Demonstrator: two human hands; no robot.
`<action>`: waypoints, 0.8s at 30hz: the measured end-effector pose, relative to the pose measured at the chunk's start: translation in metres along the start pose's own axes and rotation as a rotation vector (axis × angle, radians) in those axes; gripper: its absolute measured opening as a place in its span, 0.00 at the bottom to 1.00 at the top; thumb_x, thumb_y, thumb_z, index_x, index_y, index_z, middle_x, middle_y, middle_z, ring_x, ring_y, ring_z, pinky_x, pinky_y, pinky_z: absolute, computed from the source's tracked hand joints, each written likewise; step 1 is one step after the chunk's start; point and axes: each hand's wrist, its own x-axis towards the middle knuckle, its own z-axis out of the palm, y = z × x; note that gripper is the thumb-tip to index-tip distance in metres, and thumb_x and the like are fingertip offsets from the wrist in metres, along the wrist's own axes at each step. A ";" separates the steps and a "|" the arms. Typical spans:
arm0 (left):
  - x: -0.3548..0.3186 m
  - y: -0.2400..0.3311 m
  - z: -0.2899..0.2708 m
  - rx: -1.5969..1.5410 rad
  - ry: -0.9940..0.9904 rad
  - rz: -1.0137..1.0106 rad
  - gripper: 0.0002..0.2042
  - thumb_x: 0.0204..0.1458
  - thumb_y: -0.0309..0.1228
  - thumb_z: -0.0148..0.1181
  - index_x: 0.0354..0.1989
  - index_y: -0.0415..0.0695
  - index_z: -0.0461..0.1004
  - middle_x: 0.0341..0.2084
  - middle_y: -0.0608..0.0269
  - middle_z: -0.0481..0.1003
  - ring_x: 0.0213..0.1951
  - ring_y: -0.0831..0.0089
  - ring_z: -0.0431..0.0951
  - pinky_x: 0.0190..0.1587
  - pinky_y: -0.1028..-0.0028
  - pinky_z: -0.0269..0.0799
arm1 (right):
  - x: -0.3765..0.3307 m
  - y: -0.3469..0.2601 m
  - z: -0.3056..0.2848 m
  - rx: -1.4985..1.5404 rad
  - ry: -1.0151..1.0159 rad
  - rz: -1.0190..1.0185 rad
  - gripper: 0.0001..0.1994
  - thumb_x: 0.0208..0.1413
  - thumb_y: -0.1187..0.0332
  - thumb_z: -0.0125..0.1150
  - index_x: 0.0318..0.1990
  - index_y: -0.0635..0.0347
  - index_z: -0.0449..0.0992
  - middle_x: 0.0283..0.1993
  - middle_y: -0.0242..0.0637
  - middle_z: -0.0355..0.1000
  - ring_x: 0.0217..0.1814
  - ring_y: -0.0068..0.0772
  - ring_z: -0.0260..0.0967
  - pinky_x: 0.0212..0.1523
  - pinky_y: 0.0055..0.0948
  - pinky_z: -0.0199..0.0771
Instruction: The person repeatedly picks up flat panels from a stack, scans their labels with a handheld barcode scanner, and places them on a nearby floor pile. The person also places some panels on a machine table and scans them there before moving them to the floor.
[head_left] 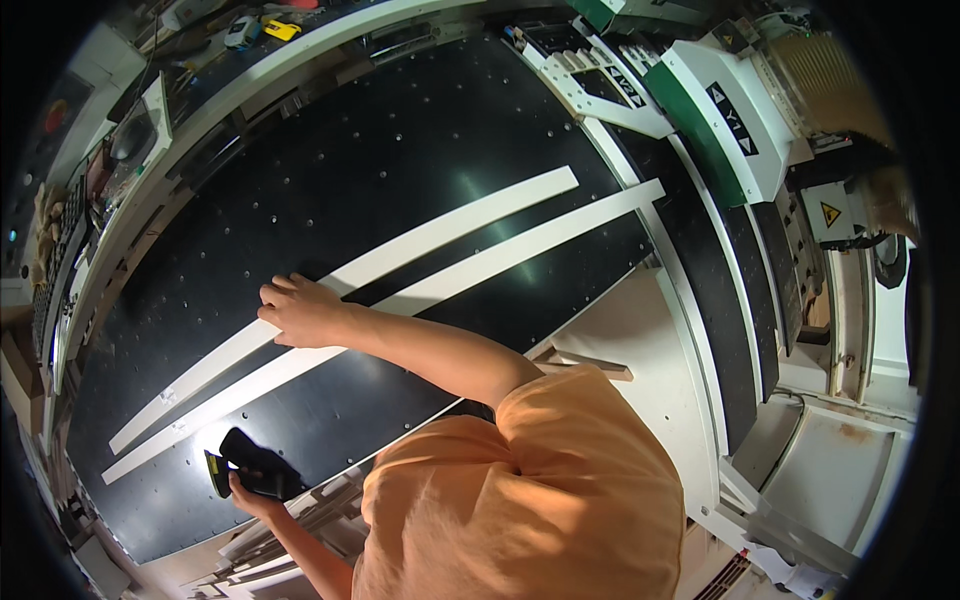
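Two long white strips lie side by side across a black perforated machine bed [400, 170]. My right hand [303, 312] presses flat where the upper strip [460, 222] and the lower strip [520, 250] run close together, its fingers resting on the upper strip. My left hand [250, 490] is near the bed's front edge and grips a black hand-held tool [248, 462] with a yellow-green tip. The tool hovers just below the left end of the lower strip. My orange shirt fills the lower middle of the view.
A white and green machine head [720, 120] with arrow labels stands at the back right on white rails. A cluttered bench with a keyboard [60, 270] runs along the left. White profiles [270, 550] are stacked below the bed's front edge.
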 end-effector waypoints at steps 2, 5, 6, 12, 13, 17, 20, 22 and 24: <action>-0.001 -0.001 0.000 -0.008 -0.015 0.012 0.20 0.60 0.46 0.58 0.34 0.38 0.76 0.25 0.62 0.76 0.26 0.72 0.74 0.31 0.72 0.70 | -0.001 0.000 0.000 -0.028 0.035 -0.020 0.18 0.50 0.59 0.71 0.44 0.60 0.79 0.49 0.41 0.70 0.57 0.44 0.65 0.60 0.43 0.68; -0.002 -0.004 -0.003 -0.008 0.063 -0.032 0.19 0.60 0.45 0.59 0.33 0.38 0.76 0.24 0.62 0.75 0.25 0.72 0.74 0.31 0.72 0.71 | -0.002 -0.002 -0.003 -0.032 0.053 -0.025 0.20 0.48 0.58 0.72 0.45 0.61 0.78 0.49 0.41 0.70 0.57 0.43 0.66 0.57 0.42 0.69; -0.002 -0.005 -0.003 0.002 0.061 -0.014 0.19 0.60 0.45 0.59 0.33 0.38 0.76 0.24 0.61 0.75 0.25 0.72 0.74 0.31 0.72 0.71 | -0.001 -0.002 -0.005 -0.027 0.049 -0.031 0.20 0.49 0.58 0.72 0.45 0.61 0.78 0.49 0.42 0.70 0.57 0.44 0.66 0.58 0.43 0.69; 0.002 -0.003 -0.001 -0.033 0.040 0.002 0.18 0.60 0.43 0.59 0.32 0.38 0.77 0.24 0.61 0.76 0.25 0.71 0.75 0.31 0.71 0.71 | 0.024 0.008 -0.026 0.203 -0.238 0.000 0.21 0.53 0.56 0.70 0.48 0.63 0.81 0.45 0.49 0.78 0.52 0.49 0.75 0.55 0.43 0.75; 0.002 -0.003 0.000 0.014 0.071 0.007 0.18 0.60 0.43 0.59 0.32 0.38 0.77 0.24 0.60 0.77 0.25 0.71 0.75 0.31 0.71 0.71 | 0.031 0.013 -0.029 0.271 -0.279 0.017 0.21 0.54 0.56 0.70 0.49 0.63 0.81 0.45 0.50 0.79 0.51 0.49 0.77 0.54 0.43 0.76; 0.000 0.001 0.007 0.031 0.099 0.010 0.21 0.61 0.45 0.56 0.32 0.35 0.77 0.20 0.60 0.75 0.23 0.71 0.74 0.30 0.71 0.70 | 0.060 0.033 -0.039 0.477 -0.501 0.113 0.21 0.56 0.52 0.66 0.50 0.57 0.83 0.46 0.46 0.81 0.50 0.48 0.78 0.51 0.43 0.77; -0.007 0.006 0.009 0.015 0.057 -0.002 0.19 0.60 0.45 0.56 0.33 0.38 0.76 0.21 0.61 0.75 0.24 0.71 0.75 0.30 0.71 0.71 | 0.077 0.043 -0.045 0.529 -0.614 0.209 0.21 0.57 0.50 0.65 0.49 0.56 0.83 0.47 0.44 0.81 0.50 0.47 0.78 0.51 0.43 0.76; -0.014 0.012 0.010 -0.220 -0.096 -0.109 0.18 0.60 0.47 0.56 0.36 0.42 0.76 0.25 0.60 0.77 0.28 0.71 0.76 0.29 0.69 0.72 | 0.077 0.038 -0.045 0.489 -0.539 0.175 0.21 0.58 0.50 0.64 0.49 0.57 0.84 0.46 0.45 0.81 0.49 0.47 0.79 0.49 0.43 0.77; -0.021 0.019 0.013 -0.160 -0.111 -0.064 0.19 0.59 0.49 0.55 0.39 0.43 0.76 0.29 0.59 0.78 0.34 0.72 0.77 0.36 0.69 0.74 | 0.066 0.029 -0.045 0.326 -0.423 0.248 0.23 0.57 0.49 0.63 0.45 0.62 0.84 0.45 0.48 0.80 0.50 0.49 0.76 0.50 0.41 0.76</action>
